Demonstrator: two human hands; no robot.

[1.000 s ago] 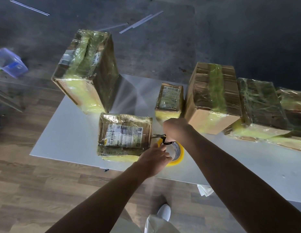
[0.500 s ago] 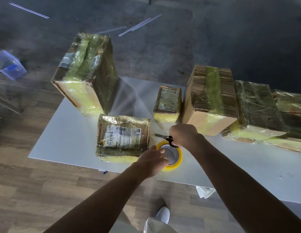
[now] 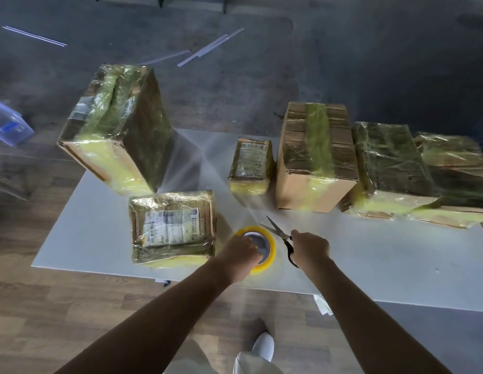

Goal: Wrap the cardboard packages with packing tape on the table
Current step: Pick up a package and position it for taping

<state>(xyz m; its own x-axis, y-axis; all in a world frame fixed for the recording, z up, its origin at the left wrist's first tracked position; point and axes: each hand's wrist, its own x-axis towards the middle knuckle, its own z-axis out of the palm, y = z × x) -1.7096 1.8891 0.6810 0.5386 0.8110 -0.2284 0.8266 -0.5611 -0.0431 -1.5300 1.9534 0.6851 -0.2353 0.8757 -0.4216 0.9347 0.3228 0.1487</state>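
A yellow roll of packing tape (image 3: 270, 245) lies flat near the front edge of the white table (image 3: 100, 228). My left hand (image 3: 239, 256) grips its near side. To the right of the roll my right hand (image 3: 310, 245) holds black-handled scissors (image 3: 278, 230), blades open and pointing away to the left. A flat taped package with a label (image 3: 171, 226) lies just left of the roll. Behind it a tall taped box (image 3: 116, 125) stands tilted. A small labelled package (image 3: 251, 166), a brown carton (image 3: 316, 155) and two wrapped packages (image 3: 391, 163) (image 3: 456, 174) line the back right.
The table's front edge runs just under my wrists, with wooden floor (image 3: 46, 319) below it. A white shoe (image 3: 263, 348) shows by the table. A clear plastic container (image 3: 8, 124) sits on the floor at far left. Thin strips (image 3: 210, 47) lie on the dark floor beyond.
My right hand has drawn the scissors from the left of the roll to its right side. The roll now rests flat under my left hand.
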